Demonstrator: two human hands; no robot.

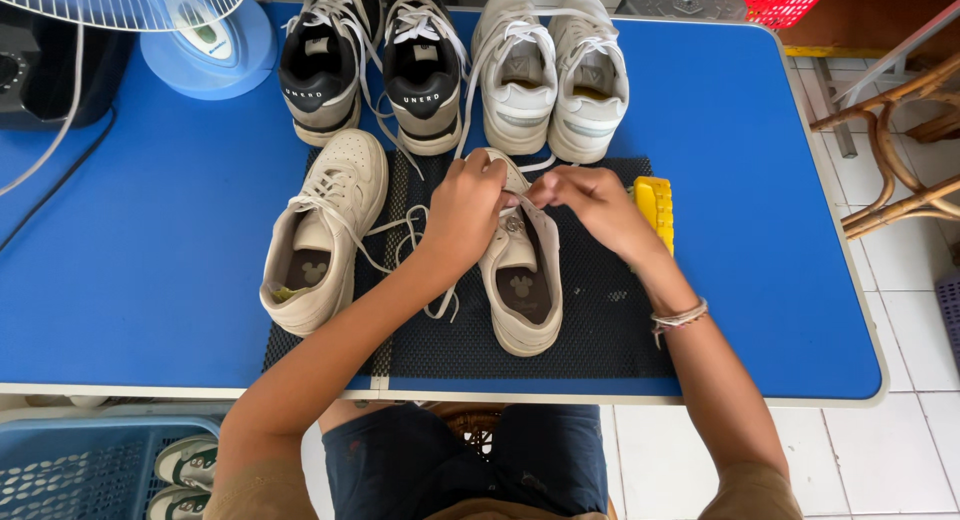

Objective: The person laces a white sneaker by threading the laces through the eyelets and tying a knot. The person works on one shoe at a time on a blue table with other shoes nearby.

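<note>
The person's left hand (468,202) and right hand (583,198) met over the toe end of a cream sneaker (522,280) that lay on a black mesh mat (600,320) in the middle of a blue table (150,260). Both hands had their fingers curled and pinched together on a white lace (420,230) at the shoe's upper eyelets; the fingertips themselves were hidden behind the knuckles, so the exact hold could not be made out. Loose loops of that lace trailed off to the left across the mat and under the left forearm.

The matching cream sneaker (325,235) lay just beside it to the left, half on the mat and half on the bare table, its laces slack. A yellow brush (655,208) sat just behind the right wrist, its lower part covered by the hand. A beaded bracelet (680,317) circled that wrist.

At the far edge of the table stood a black pair of sneakers (375,65) and a white pair of sneakers (552,70), their toes partly cut off by the top of the frame. A fan (205,40) stood at the far left corner, only its base and lower grille in view. Below the table's near edge, a blue basket (90,465) held more shoes, mostly cut off. A rattan chair (900,130) showed in part at the right.
</note>
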